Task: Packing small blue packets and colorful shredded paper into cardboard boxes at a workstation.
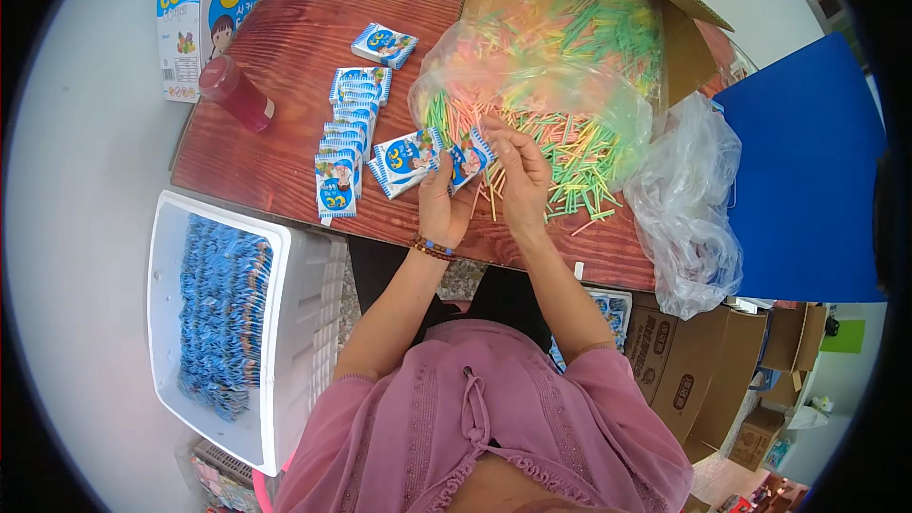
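My left hand (443, 207) is closed on a small blue and white packet (465, 161), the thumb lying on its near side. Beside it, several similar packets (407, 158) overlap in a fan next to the thumb. My right hand (522, 171) is pinched at the right edge of the held packet; what sits between its fingertips is too small to make out. Just past both hands, thin pastel sticks (579, 142) in pink, yellow and green spill from a clear plastic bag (532, 66) onto the red-brown wooden table (275, 28).
A row of overlapping packets (347, 138) and a short stack (384, 44) lie to the left. Farther left are a pink-red jar (237, 95) and printed boxes (180, 28). A white crate (271, 342) of blue packets stands below left. Crumpled plastic (684, 204) and a blue panel (807, 171) are right.
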Available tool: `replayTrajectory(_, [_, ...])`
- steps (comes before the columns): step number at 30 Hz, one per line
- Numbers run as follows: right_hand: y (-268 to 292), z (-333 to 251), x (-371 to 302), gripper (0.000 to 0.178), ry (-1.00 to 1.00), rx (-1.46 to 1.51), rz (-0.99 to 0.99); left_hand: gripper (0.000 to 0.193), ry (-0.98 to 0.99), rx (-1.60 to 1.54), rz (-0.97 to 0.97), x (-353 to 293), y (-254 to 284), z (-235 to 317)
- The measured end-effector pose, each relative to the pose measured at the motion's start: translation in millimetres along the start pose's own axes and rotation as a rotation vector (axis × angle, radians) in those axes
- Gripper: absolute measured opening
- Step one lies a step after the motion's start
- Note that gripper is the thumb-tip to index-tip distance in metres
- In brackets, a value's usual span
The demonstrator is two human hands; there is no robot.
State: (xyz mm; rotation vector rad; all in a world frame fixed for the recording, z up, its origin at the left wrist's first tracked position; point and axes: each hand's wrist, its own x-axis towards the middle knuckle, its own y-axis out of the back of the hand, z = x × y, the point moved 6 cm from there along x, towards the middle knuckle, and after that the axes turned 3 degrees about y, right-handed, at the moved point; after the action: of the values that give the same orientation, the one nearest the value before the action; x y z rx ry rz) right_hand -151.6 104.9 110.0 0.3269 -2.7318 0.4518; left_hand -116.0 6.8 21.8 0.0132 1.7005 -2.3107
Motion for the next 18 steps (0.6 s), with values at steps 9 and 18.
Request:
replayTrajectory(9, [2.0, 0.3, 22.6, 0.018, -0.101, -0.024, -0.102, 0.026, 0.019, 0.057, 0.049, -3.5, -2.2, 1.2])
replayTrajectory(18, [-5.3, -18.0, 9.7, 0.014, 0.297, -0.48, -0.196, 0.028, 0.04, -0.03, 0.009, -1.0, 4.7, 1.5])
